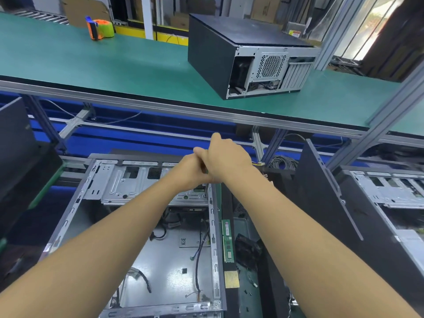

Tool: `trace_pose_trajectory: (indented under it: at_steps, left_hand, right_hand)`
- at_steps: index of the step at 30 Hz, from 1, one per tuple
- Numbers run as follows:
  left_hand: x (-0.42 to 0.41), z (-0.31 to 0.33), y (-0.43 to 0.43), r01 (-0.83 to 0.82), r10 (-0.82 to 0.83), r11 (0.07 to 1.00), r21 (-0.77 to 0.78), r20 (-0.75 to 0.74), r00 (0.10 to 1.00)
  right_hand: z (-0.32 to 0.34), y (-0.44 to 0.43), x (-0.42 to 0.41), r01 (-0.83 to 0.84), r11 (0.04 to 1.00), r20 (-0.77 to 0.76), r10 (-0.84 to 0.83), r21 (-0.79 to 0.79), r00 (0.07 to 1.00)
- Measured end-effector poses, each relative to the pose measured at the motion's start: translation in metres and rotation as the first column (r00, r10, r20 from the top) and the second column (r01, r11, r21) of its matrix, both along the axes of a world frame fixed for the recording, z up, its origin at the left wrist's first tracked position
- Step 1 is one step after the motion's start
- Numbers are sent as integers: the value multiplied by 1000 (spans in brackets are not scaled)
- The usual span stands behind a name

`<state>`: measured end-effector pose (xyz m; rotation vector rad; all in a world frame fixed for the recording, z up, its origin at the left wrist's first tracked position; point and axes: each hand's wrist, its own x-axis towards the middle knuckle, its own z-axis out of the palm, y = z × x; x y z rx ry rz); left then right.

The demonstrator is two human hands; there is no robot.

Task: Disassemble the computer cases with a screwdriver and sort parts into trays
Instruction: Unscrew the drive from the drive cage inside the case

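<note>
Reaching over the far end of the opened computer case (pixel 165 260), the left hand (pixel 190 169) and right hand (pixel 226 157) press together, right overlapping left, fingers curled close; whether they clamp a tool or part I cannot tell. Probably joined for leverage above the drive cage (pixel 128 182); a memory stick (pixel 227 242) lies just beside the case

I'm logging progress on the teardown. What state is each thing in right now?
Near case: open, side panel off, cables loose inside.
Far case: closed, lying on its side.
Right-hand case: open.
Memory stick: out, lying beside the near case.
Left hand: curled, touching the other hand; hold unclear.
Right hand: laid over the left; hold unclear.
</note>
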<state>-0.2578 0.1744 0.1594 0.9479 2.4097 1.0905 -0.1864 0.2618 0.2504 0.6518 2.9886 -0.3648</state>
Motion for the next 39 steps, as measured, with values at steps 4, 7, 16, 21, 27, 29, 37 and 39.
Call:
trace_pose_trajectory:
  at_steps: [4, 7, 16, 21, 27, 29, 37, 39]
  left_hand:
    - [2, 5, -18, 126, -163, 976, 178, 212, 964]
    - [-2, 6, -23, 70, -115, 978, 198, 224, 968]
    - [4, -5, -8, -13, -4, 991, 131, 130, 991]
    - [4, -2, -16, 62, -83, 991, 116, 180, 980]
    - [1, -2, -28, 66, -132, 959, 277, 225, 965]
    - [0, -5, -26, 30, -79, 969, 247, 192, 978]
    - [9, -5, -12, 25, -37, 992, 123, 90, 995]
    - [10, -2, -18, 29, -88, 967, 253, 227, 970]
  right_hand:
    - [0, 5, 0, -86, 993, -14, 85, -84, 996]
    - [5, 5, -2, -131, 970, 32, 141, -203, 990]
    - [1, -4, -1, 9, 999, -7, -9, -38, 1000]
    - [2, -3, -2, -24, 993, -33, 20, -112, 999]
    - [10, 1, 0, -129, 957, 39, 144, -261, 989]
    - [7, 0, 2, -110, 966, 19, 118, -232, 993]
    - [3, -4, 3, -49, 996, -13, 48, -80, 999]
    - [6, -2, 3, -101, 984, 15, 104, -146, 994]
